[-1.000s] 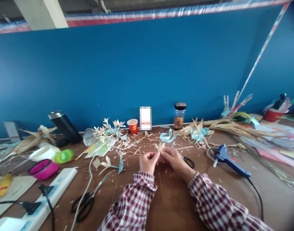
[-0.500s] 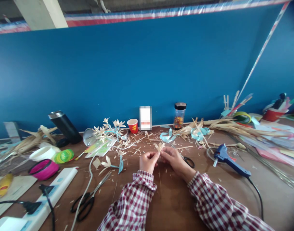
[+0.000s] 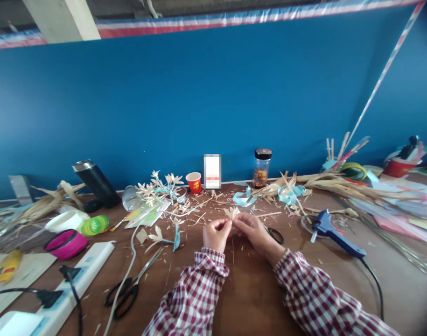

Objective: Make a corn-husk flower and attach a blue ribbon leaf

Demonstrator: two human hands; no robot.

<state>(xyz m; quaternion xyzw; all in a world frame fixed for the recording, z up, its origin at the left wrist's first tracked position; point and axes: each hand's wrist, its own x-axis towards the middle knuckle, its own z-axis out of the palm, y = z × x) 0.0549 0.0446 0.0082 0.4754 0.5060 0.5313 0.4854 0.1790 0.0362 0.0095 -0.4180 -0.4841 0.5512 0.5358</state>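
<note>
Between my two hands is a small cream-coloured flower [image 3: 232, 213] with pointed petals, apparently of dried husk, held upright above the brown table. My left hand [image 3: 216, 234] pinches its base between thumb and fingertips. From the other side, my right hand [image 3: 252, 232] pinches the same base, its fingertips meeting the left ones. A thin stem or wire seems to hang below the fingers. Left of my hands lies a single flower on a blue-wrapped stem [image 3: 176, 239]. Farther back rests a bunch of finished flowers [image 3: 160, 189].
Black-handled scissors [image 3: 131, 291] lie near a white power strip [image 3: 78, 284] at left. A blue glue gun [image 3: 335, 233] rests at right, its cord running forward. A red paper cup [image 3: 194, 183], a lidded jar [image 3: 262, 169] and a black flask [image 3: 98, 184] stand along the blue partition. Scraps litter the table.
The whole view has shifted very slightly. Both hands keep their pinch on the flower in nearly the same place.
</note>
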